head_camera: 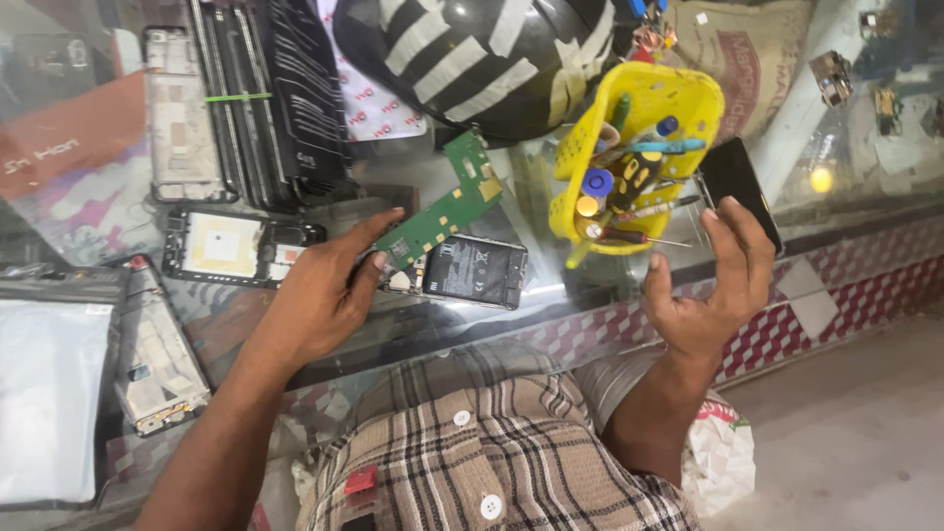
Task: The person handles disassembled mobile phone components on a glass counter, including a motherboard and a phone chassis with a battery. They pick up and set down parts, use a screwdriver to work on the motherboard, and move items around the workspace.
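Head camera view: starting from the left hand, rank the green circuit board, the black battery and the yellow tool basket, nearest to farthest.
From the left hand:
1. Green circuit board, pinched in its fingers.
2. Black battery, on the glass just right of it.
3. Yellow tool basket, farther right, beside the right hand.
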